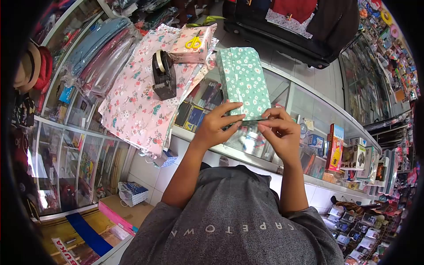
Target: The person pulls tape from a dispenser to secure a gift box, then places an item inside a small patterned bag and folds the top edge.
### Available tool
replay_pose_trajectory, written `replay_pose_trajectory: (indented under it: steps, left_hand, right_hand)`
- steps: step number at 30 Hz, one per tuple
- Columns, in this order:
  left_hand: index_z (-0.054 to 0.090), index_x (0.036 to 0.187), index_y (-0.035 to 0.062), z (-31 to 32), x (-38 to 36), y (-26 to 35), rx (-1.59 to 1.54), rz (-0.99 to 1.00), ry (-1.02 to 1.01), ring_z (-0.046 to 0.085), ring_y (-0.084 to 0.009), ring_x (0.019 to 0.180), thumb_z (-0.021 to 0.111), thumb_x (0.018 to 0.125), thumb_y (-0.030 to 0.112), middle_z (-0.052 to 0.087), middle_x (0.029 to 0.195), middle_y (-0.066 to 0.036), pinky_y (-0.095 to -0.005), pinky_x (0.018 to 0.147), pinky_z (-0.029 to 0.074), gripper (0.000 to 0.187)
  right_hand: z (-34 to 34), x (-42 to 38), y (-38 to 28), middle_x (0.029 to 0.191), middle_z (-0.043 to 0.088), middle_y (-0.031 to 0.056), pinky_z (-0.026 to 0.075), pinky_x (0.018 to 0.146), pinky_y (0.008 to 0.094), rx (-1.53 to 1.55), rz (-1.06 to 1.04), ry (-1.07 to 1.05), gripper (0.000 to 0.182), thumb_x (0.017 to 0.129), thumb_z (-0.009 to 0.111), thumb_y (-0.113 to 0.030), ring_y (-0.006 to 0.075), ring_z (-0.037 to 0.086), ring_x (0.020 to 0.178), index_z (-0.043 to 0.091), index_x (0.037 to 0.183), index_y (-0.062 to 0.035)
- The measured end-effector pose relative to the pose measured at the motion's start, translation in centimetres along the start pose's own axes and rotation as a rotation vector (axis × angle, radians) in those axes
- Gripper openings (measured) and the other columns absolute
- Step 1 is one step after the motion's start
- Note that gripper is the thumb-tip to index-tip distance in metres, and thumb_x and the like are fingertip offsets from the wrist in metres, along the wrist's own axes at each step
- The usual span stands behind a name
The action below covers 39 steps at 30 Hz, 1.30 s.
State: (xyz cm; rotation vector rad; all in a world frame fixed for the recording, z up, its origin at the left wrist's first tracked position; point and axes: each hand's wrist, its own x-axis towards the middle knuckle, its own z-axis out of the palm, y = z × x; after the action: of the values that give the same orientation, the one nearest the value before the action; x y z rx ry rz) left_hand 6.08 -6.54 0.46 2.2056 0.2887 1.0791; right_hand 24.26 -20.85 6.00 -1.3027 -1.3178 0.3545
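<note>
A long box wrapped in green daisy-print paper [245,79] lies on the glass counter in front of me. My left hand [221,126] is at the near left corner of the box, its fingertips on the paper and its thumb below the edge. My right hand [281,130] is at the near right corner, with thumb and fingers pinched together close to the end of the box. What sits in that pinch is too small to make out. Left of the box stands a black tape dispenser [164,79] with a roll of tape.
Pink floral wrapping paper [132,104] is spread over the counter's left part. A pink floral wrapped box [187,53] bears yellow scissors [193,42]. Plastic-bagged clothes [101,55] lie farther left. Small boxes [336,148] stand on the glass counter [304,112] at right.
</note>
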Motion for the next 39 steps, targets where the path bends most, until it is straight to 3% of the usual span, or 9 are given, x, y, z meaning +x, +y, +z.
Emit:
replay_pose_trajectory:
  steps: [3,10,14,16,17,20,21,30,39]
  left_hand:
    - [0.08,0.113,0.0081,0.0,-0.1,0.1,-0.001,-0.011,0.002,0.067,-0.0313,0.123,0.078,0.083,0.003,0.068,0.134,-0.012,-0.0436,0.116,0.047,0.031]
    - [0.081,0.11,0.0072,0.0,0.1,0.5,0.0,-0.019,0.026,0.069,-0.0295,0.121,0.08,0.079,0.0,0.07,0.131,-0.014,-0.0427,0.115,0.047,0.032]
    - [0.081,0.111,0.0075,0.0,0.1,0.4,0.002,-0.032,0.022,0.069,-0.0297,0.121,0.08,0.08,0.0,0.07,0.131,-0.014,-0.0427,0.114,0.048,0.031]
    - [0.081,0.111,0.0078,0.0,0.0,0.4,-0.003,-0.026,0.023,0.068,-0.0297,0.121,0.08,0.08,0.001,0.07,0.132,-0.014,-0.0425,0.114,0.048,0.031]
    - [0.081,0.111,0.0078,0.0,0.0,0.4,-0.002,-0.027,0.024,0.068,-0.0297,0.121,0.08,0.08,0.001,0.07,0.132,-0.014,-0.0425,0.114,0.048,0.031]
    - [0.081,0.111,0.0078,0.0,0.0,0.4,0.016,-0.023,0.02,0.068,-0.0297,0.122,0.081,0.08,0.002,0.07,0.132,-0.014,-0.0424,0.113,0.048,0.032]
    - [0.081,0.111,0.0077,0.0,0.0,0.3,0.012,-0.024,0.019,0.068,-0.0296,0.122,0.081,0.08,0.002,0.07,0.132,-0.014,-0.0425,0.113,0.048,0.032]
    - [0.081,0.11,0.007,0.0,0.1,0.4,0.003,-0.024,0.013,0.069,-0.03,0.121,0.08,0.079,0.0,0.07,0.132,-0.014,-0.0428,0.114,0.047,0.032]
    - [0.081,0.11,0.008,0.0,0.2,0.3,-0.03,-0.053,0.014,0.069,-0.0298,0.121,0.08,0.079,-0.001,0.07,0.131,-0.014,-0.0424,0.116,0.046,0.032]
  right_hand:
    - [-0.4,-0.2,0.2,0.1,0.074,0.0065,0.038,0.055,0.019,0.282,0.291,-0.042,0.012,0.09,0.078,0.0,0.0037,0.062,0.077,0.08,0.102,-0.0016]
    - [0.5,-0.6,0.3,0.098,0.075,0.0059,0.04,0.056,0.0192,0.349,0.422,-0.004,0.012,0.091,0.078,-0.004,0.005,0.062,0.074,0.08,0.103,-0.0035]
    - [0.1,-0.3,0.7,0.101,0.076,0.0034,0.051,0.075,0.0279,-0.062,0.308,-0.148,0.018,0.085,0.084,-0.009,0.0135,0.062,0.088,0.081,0.102,-0.0091]
    - [0.1,0.1,0.9,0.109,0.076,0.0024,0.049,0.09,0.0359,-0.194,-0.087,-0.148,0.018,0.081,0.085,-0.009,0.0209,0.06,0.104,0.081,0.099,-0.0105]
    - [-0.3,0.1,0.6,0.125,0.073,0.0043,0.04,0.108,0.0449,-0.194,-0.015,-0.189,0.017,0.078,0.086,-0.012,0.0298,0.053,0.125,0.083,0.095,-0.0139]
    - [-0.8,0.2,0.2,0.141,0.066,0.0078,0.031,0.117,0.0528,-0.217,-0.042,-0.186,0.015,0.076,0.088,-0.014,0.0366,0.041,0.143,0.084,0.09,-0.0169]
    - [-1.0,0.3,0.3,0.149,0.06,0.0097,0.021,0.123,0.0581,-0.229,-0.031,-0.215,0.013,0.076,0.088,-0.016,0.0421,0.029,0.153,0.085,0.088,-0.0189]
    - [0.6,0.2,1.9,0.161,0.049,0.0073,-0.002,0.124,0.0675,-0.287,0.038,-0.228,0.009,0.078,0.087,-0.019,0.0441,0.013,0.16,0.085,0.086,-0.0218]
    - [-0.1,0.4,1.4,0.166,0.04,0.0122,-0.008,0.12,0.0718,-0.329,0.025,-0.386,0.005,0.073,0.083,-0.018,0.0498,0.005,0.159,0.082,0.078,-0.0182]
